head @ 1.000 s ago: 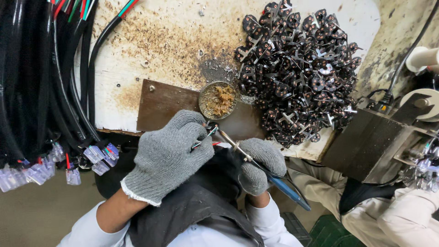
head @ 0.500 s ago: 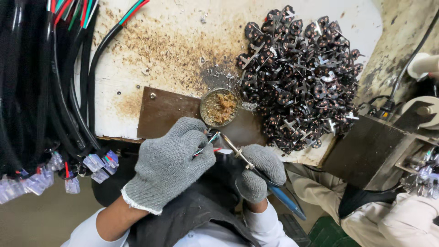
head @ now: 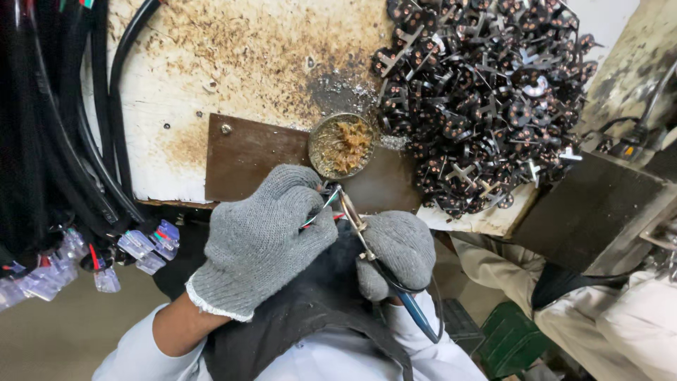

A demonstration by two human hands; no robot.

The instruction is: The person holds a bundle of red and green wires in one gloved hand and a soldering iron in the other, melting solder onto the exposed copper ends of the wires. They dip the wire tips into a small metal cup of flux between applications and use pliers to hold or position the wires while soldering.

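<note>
Stained bench (head: pixel 233 63), gloved hands, soldering iron (head: pixel 367 243)

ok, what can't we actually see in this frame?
Head view only:
- The joint at the soldering iron tip: too small, crowded by both gloves.
- Left hand fingers: gloved, grip on the thin wires hidden.
- Iron's blue handle: mostly covered by the right hand.
- Black cables: cut off by the left edge.

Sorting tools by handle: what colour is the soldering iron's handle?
Blue, in the head view: the soldering iron handle below the right hand.
</note>
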